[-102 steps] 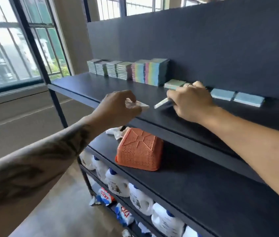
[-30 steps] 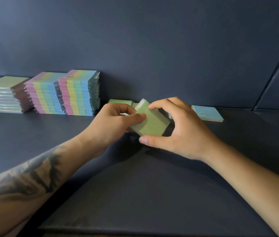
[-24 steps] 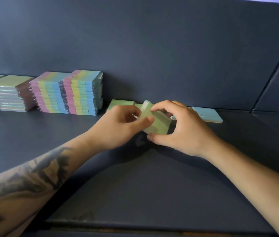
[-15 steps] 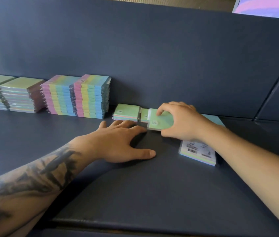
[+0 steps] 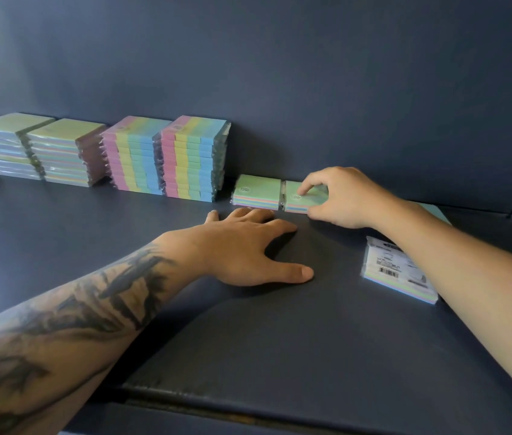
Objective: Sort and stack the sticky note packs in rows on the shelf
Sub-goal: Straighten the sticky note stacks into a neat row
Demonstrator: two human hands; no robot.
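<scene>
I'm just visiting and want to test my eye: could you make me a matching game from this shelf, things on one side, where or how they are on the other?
Things:
1. left hand
2. right hand
3. barcode pack
4. striped stacks

States:
A. tall, against the back wall
B. flat on the shelf, holding nothing
C. lying alone, label up, under the right forearm
D. gripping a green pack

Pairs: 1-B, 2-D, 3-C, 4-A

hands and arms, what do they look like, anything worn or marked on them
Both hands, left hand and right hand, are bare: no gloves, rings or watch show. Both forearms are bare too, with no sleeve in view. The left forearm carries a large dark tattoo of leafy, brush-like shapes; the right forearm is unmarked.
</scene>
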